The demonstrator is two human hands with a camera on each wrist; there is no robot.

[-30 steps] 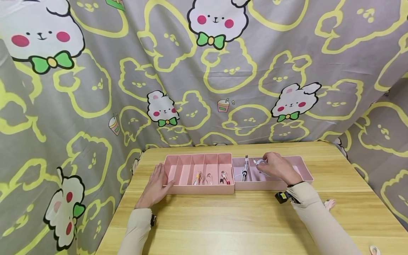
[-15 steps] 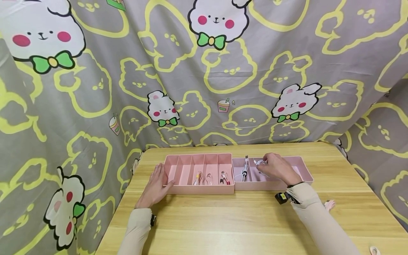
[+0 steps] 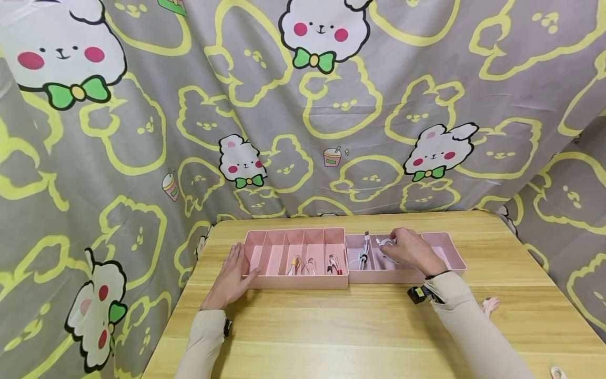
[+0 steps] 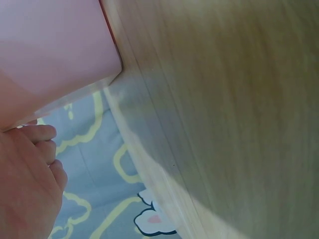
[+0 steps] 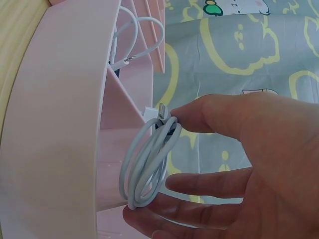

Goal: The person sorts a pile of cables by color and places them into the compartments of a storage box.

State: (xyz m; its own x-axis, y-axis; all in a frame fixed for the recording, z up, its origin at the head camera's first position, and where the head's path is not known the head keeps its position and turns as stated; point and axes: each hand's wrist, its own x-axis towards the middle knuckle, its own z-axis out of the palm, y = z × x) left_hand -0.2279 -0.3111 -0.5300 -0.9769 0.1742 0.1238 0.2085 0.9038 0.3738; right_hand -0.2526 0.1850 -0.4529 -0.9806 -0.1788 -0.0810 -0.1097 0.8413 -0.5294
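Observation:
My right hand [image 3: 413, 249] pinches a coiled white charging cable [image 5: 149, 162] over the right pink divided box [image 3: 379, 277]. In the right wrist view, the thumb is at the coil's top near its metal plug [image 5: 162, 111], and a fingertip supports its lower end. The coil hangs at a compartment opening, beside a divider. My left hand [image 3: 232, 278] rests against the left end of the left pink divided box [image 3: 298, 282], fingers straight along its side and thumb at the front rim. The left wrist view shows that hand beside the box wall [image 4: 60, 45], its thumb hidden.
Another white cable [image 3: 363, 255] stands in the right box's leftmost compartment. Several bundled cables [image 3: 333, 263] lie in the left box. A pink-and-white cable bundle [image 3: 490, 306] lies on the wooden table [image 3: 303, 331] at right, a pale loop [image 3: 557, 372] nearer the front. Patterned curtain [image 3: 293, 116] hangs behind.

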